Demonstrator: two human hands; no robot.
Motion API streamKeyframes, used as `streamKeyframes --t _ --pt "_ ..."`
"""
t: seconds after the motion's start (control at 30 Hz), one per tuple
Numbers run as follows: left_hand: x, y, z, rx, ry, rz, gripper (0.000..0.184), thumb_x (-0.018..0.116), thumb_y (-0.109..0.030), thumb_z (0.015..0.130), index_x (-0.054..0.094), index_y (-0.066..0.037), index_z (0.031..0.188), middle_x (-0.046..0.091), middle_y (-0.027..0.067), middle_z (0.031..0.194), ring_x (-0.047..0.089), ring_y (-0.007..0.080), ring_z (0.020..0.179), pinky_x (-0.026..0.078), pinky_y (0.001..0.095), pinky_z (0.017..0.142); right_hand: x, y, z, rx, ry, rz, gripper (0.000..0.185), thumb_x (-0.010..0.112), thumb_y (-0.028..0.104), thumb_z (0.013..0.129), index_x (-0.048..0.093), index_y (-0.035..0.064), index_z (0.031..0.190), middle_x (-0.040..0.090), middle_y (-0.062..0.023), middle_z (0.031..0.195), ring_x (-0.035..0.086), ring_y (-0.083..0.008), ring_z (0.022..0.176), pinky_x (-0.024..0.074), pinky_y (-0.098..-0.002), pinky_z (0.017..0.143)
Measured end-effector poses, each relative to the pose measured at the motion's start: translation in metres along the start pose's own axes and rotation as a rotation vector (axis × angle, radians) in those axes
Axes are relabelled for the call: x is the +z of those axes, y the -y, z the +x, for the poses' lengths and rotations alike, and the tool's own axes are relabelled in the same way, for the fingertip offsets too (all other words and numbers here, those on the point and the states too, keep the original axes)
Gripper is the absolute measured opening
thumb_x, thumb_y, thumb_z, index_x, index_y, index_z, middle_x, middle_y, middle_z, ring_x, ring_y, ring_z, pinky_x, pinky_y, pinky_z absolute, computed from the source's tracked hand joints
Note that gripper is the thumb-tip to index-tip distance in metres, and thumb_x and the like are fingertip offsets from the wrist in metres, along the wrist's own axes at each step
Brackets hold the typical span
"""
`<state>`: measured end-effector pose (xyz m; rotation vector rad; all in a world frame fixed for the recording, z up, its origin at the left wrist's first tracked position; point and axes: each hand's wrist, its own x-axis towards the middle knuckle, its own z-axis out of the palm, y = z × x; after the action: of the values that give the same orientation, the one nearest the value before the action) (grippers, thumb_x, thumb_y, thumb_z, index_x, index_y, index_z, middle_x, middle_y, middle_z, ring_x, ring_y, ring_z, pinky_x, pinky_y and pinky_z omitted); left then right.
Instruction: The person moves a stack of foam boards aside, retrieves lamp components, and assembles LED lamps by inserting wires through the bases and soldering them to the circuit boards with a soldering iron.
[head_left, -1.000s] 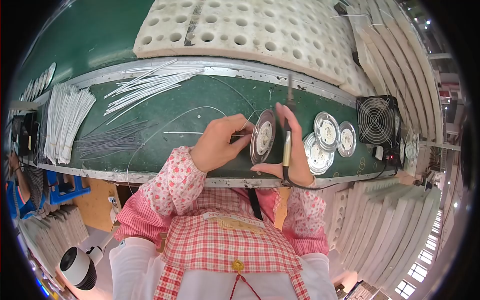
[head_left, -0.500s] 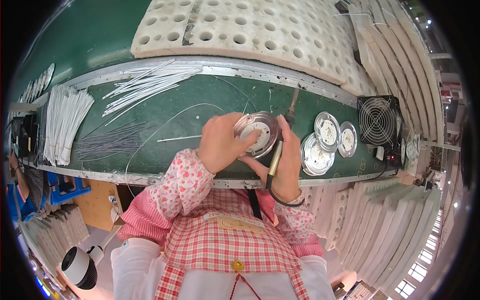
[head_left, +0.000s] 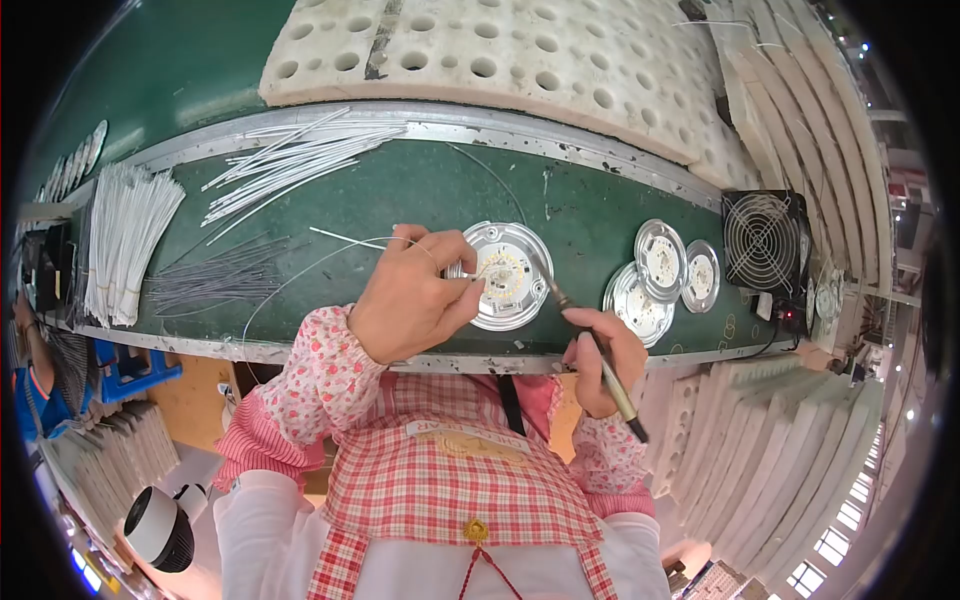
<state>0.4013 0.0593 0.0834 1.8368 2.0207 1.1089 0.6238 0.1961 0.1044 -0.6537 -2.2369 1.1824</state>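
A round metal disc (head_left: 520, 305) with a yellow-dotted centre lies face up on the green bench. At its left edge is my left hand (head_left: 415, 295), fingers pinched on a thin wire (head_left: 310, 265) that curves away to the left. A white rod (head_left: 345, 238) points left from behind that hand. My right hand (head_left: 608, 360) is closed around a soldering iron (head_left: 615, 390), whose tip points up and left at the disc's right side. Whether the tip touches the disc is hard to tell. Several similar discs (head_left: 660, 262) lie to the right, some overlapping.
White rods (head_left: 290, 165) and dark wires (head_left: 220, 275) lie at the left, beside an upright white bundle (head_left: 128, 245). A fan (head_left: 762, 240) stands at the right. Behind the bench's metal rail is a holed foam board (head_left: 500, 60). A co-worker's arm (head_left: 38, 350) shows far left.
The disc has gone from being held up and tilted to lying flat. My left hand now pinches at its left edge. My right hand has moved right and down, turning the iron's tip toward the disc.
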Motion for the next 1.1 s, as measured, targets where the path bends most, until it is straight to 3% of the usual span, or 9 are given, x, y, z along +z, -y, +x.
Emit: streamKeyframes --t 0.1,0.2,0.4,0.5,0.57,0.7,0.87,0.97,1.1 --pt "-0.001 -0.001 0.000 0.030 -0.025 0.056 0.019 0.070 -0.016 0.083 0.067 -0.007 0.067 0.061 0.0006 0.091 0.059 0.0186 0.083 0.041 0.0432 0.087 -0.002 -0.005 0.003 -0.081 0.066 0.035 0.019 0.062 0.004 0.084 0.071 0.0000 0.100 0.055 -0.0083 0.063 0.053 -0.0206 0.051 0.0394 -0.0329 0.050" --pt "-0.002 -0.001 -0.001 0.024 -0.012 0.051 0.020 0.069 -0.017 0.083 0.067 -0.007 0.066 0.061 0.0000 0.092 0.059 0.0176 0.084 0.039 0.0446 0.089 -0.007 -0.010 0.006 -0.118 0.188 0.003 0.023 0.053 0.003 0.088 0.067 -0.0068 0.104 0.065 -0.0129 0.075 0.062 -0.0150 0.053 0.0461 -0.0254 0.050" --pt "-0.001 -0.005 -0.001 -0.003 0.037 0.110 0.013 0.068 -0.014 0.084 0.068 -0.006 0.072 0.060 0.0029 0.096 0.060 0.0212 0.096 0.038 0.0449 0.089 -0.005 -0.009 0.012 -0.211 0.213 -0.051 0.024 0.052 0.003 0.090 0.068 -0.0067 0.105 0.064 -0.0127 0.072 0.058 -0.0137 0.048 0.0417 -0.0256 0.046" --pt "0.008 -0.006 0.001 0.003 -0.001 0.188 0.015 0.068 -0.014 0.083 0.067 -0.007 0.071 0.059 0.0029 0.095 0.060 0.0216 0.096 0.038 0.0461 0.089 -0.004 -0.008 0.013 -0.171 0.182 -0.033 0.019 0.059 0.007 0.088 0.072 -0.0009 0.099 0.057 -0.0087 0.064 0.054 -0.0189 0.052 0.0395 -0.0324 0.050" --pt "0.013 -0.007 0.001 -0.006 -0.023 0.229 0.014 0.068 -0.015 0.083 0.067 -0.007 0.071 0.059 0.0029 0.095 0.060 0.0220 0.097 0.039 0.0472 0.090 -0.008 -0.009 0.013 -0.046 0.215 0.062 0.021 0.056 0.010 0.091 0.071 -0.0014 0.101 0.059 -0.0082 0.067 0.055 -0.0161 0.054 0.0412 -0.0307 0.051" --pt "0.020 -0.006 0.003 -0.013 -0.026 0.283 0.008 0.069 -0.015 0.083 0.069 -0.008 0.087 0.059 0.0034 0.096 0.061 0.0216 0.097 0.040 0.0459 0.089 -0.007 -0.019 0.009 0.152 0.172 0.264 0.027 0.051 0.014 0.097 0.069 -0.0030 0.106 0.063 -0.0078 0.075 0.058 -0.0118 0.059 0.0450 -0.0270 0.054" --pt "0.018 0.007 -0.005 0.090 -0.024 0.285 0.039 0.066 -0.010 0.081 0.067 -0.009 0.119 0.062 0.0068 0.108 0.061 0.0231 0.101 0.045 0.0401 0.087 -0.008 -0.021 0.006 0.277 0.144 0.368 0.029 0.049 0.015 0.098 0.065 -0.0072 0.109 0.066 -0.0106 0.084 0.060 -0.0122 0.064 0.0486 -0.0253 0.058" --pt "0.016 0.007 -0.010 0.160 0.018 0.359 0.051 0.061 -0.010 0.081 0.062 -0.008 0.131 0.060 0.0095 0.118 0.060 0.0257 0.108 0.047 0.0391 0.089 -0.005 -0.016 0.004 0.295 0.123 0.378 0.029 0.048 0.015 0.099 0.065 -0.0072 0.108 0.066 -0.0114 0.086 0.062 -0.0128 0.065 0.0491 -0.0252 0.059" --pt "0.012 0.002 -0.011 0.160 0.101 0.447 0.053 0.059 -0.010 0.082 0.058 -0.008 0.135 0.057 0.0106 0.122 0.057 0.0271 0.114 0.047 0.0393 0.093 -0.015 -0.009 -0.009 0.241 0.019 0.349 0.027 0.048 0.013 0.100 0.066 -0.0049 0.109 0.068 -0.0119 0.088 0.063 -0.0139 0.066 0.0497 -0.0268 0.060"
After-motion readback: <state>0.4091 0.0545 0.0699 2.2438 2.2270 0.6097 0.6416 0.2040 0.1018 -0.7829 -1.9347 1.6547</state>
